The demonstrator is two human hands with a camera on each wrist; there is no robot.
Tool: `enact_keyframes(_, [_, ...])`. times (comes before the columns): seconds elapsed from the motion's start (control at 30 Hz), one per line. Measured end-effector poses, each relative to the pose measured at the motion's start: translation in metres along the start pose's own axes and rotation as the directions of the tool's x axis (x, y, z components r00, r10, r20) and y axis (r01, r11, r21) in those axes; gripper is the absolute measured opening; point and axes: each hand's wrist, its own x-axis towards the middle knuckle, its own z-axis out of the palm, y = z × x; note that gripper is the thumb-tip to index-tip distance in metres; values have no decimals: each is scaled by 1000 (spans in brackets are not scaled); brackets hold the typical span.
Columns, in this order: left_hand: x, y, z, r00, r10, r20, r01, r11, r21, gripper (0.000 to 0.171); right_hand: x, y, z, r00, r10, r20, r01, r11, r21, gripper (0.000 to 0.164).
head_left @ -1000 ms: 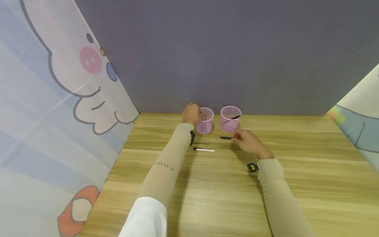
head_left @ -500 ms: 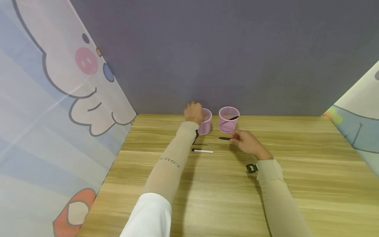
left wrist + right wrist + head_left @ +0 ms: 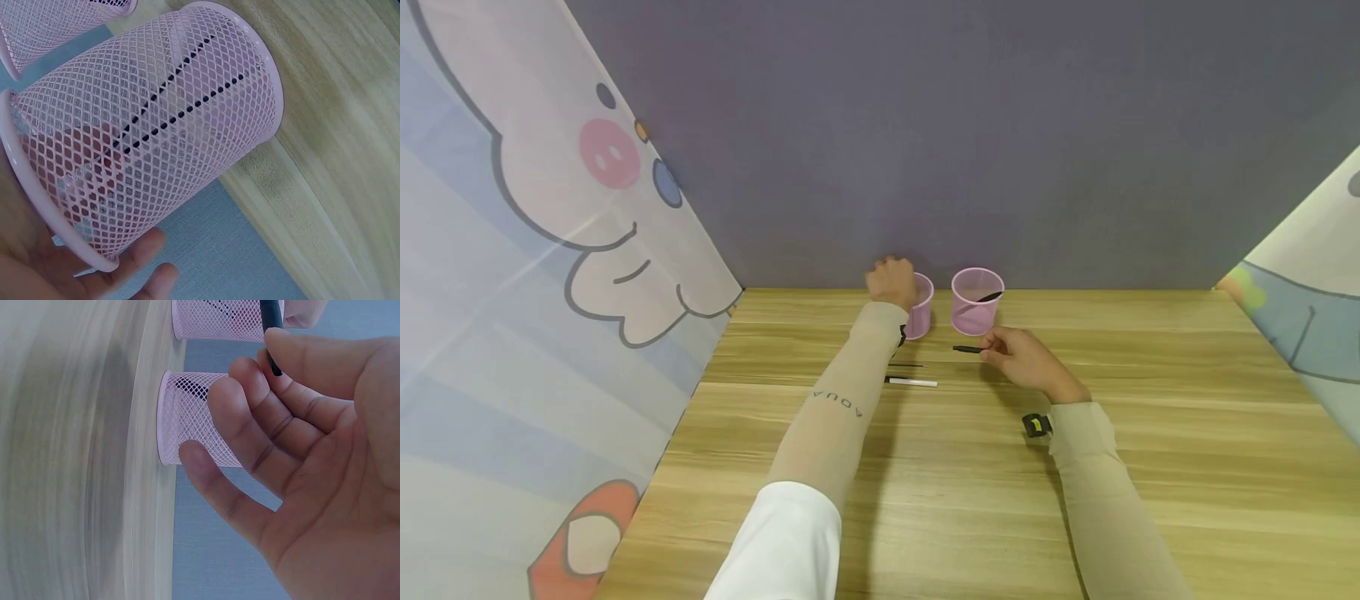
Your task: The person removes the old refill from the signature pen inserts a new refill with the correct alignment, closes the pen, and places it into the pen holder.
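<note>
My left hand point(image 3: 892, 283) is at the rim of the left pink mesh pen cup point(image 3: 922, 321). In the left wrist view, some of its fingers reach inside that cup point(image 3: 156, 112), seen through the mesh, while two others point(image 3: 147, 247) lie outside below the rim. Two thin dark sticks point(image 3: 181, 114) slant inside the cup, their upper ends right at the fingertips; whether these grip one I cannot tell. My right hand point(image 3: 1021, 360) pinches a black pen point(image 3: 270, 315) between thumb and forefinger, above the table in front of the right pink mesh cup point(image 3: 972, 321).
A black-ended pen-like thing point(image 3: 991, 297) leans in the right cup. On the wooden table point(image 3: 970, 500), a white marker with a black cap point(image 3: 913, 382) and a thin dark stick point(image 3: 908, 365) lie before the cups. A grey wall point(image 3: 970, 150) stands close behind.
My left hand has moved right, over the left cup's opening, with its fingers going inside. The right hand keeps its pinch on the black pen, nearly still. The head view has shifted slightly.
</note>
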Motion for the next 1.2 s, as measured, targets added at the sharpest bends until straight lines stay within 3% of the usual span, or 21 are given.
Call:
enact_keyframes(0.37, [1, 0, 3, 999, -50, 21, 50, 999, -1, 30, 0, -1, 1, 1000, -1, -2, 1, 1000, 10, 8])
enact_keyframes(0.67, [1, -3, 5, 997, -47, 57, 48, 999, -9, 41, -1, -3, -1, 1000, -2, 2, 2, 1000, 7, 8])
enact_keyframes(1.0, [0, -14, 6, 999, -33, 19, 34, 998, -55, 44, 1, -5, 0, 1000, -1, 14, 1, 1000, -6, 9])
enact_keyframes(1.2, [-2, -21, -1, 995, -52, -81, 40, 988, -147, 42, 3, -6, -1, 1000, -9, 12, 8, 1000, 11, 8])
